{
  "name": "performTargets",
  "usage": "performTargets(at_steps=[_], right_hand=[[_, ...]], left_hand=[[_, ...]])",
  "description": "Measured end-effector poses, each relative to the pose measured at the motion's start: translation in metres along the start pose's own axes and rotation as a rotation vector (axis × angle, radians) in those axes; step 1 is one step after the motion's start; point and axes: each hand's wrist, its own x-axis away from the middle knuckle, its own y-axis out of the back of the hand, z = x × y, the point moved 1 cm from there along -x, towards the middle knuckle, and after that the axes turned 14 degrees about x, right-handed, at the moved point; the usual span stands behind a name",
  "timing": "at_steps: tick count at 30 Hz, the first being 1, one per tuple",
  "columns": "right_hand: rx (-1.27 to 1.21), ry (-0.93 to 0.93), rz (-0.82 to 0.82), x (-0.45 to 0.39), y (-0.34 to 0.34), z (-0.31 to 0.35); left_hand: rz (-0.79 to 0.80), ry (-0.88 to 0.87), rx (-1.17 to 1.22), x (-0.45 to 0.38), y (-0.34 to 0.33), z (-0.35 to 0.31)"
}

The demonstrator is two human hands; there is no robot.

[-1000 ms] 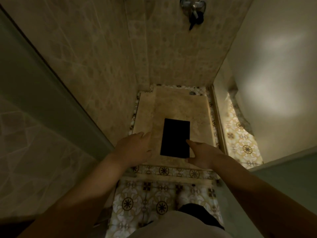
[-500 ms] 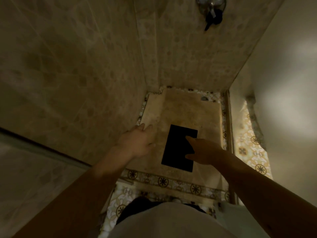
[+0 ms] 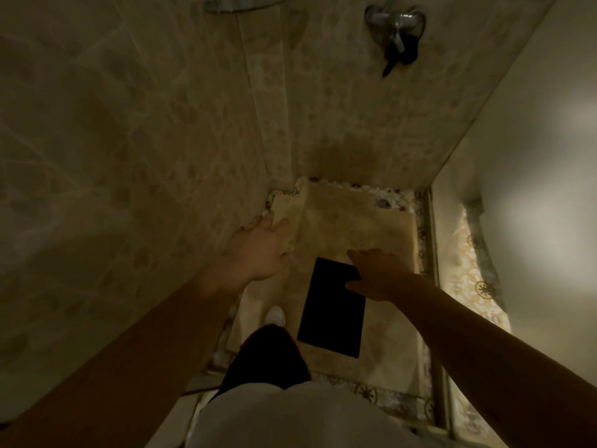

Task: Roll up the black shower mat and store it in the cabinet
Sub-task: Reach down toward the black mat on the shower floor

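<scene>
Below frame centre, black shower mat [image 3: 332, 308] lay flat, unrolled; left hand [image 3: 258, 250] and right hand [image 3: 374, 273] reached down empty, fingers spread, presumably for a two-sided pickup.

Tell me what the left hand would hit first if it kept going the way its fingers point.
Probably the tiled side wall near its foot: the left hand points toward that corner, though depth is unclear.

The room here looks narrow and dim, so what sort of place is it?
Most likely a shower stall in a home bathroom. A metal tap is fixed to the tiled wall, and the black shower mat lies flat on a stone floor with a pebble border.
</scene>
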Motion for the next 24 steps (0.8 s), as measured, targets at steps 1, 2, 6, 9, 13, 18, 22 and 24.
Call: performTargets(at_steps=[1, 2, 6, 9, 13, 18, 22, 24], right_hand=[[-0.001, -0.009, -0.002, -0.014, 0.005, -0.004], [-0.013, -0.015, 0.004, -0.028, 0.010, -0.008], [-0.046, -0.057, 0.028, -0.083, 0.038, -0.020], [-0.074, -0.081, 0.040, -0.124, 0.067, -0.030], [-0.086, -0.160, 0.067, -0.182, 0.106, -0.041], [-0.092, -0.198, 0.024, -0.239, 0.149, -0.047], [-0.119, -0.187, 0.029, -0.271, 0.173, -0.048], [-0.109, -0.172, 0.015, -0.285, 0.182, -0.052]], left_hand=[[0.001, -0.006, -0.001, -0.019, 0.005, 0.007], [0.003, -0.015, -0.004, -0.038, 0.011, 0.015], [0.009, -0.042, -0.019, -0.113, 0.038, 0.046], [0.003, -0.034, -0.042, -0.164, 0.060, 0.074], [0.021, -0.029, -0.016, -0.222, 0.093, 0.110], [0.018, -0.087, -0.047, -0.271, 0.135, 0.137], [-0.013, -0.067, -0.056, -0.300, 0.155, 0.146], [0.013, -0.060, -0.054, -0.313, 0.161, 0.150]])
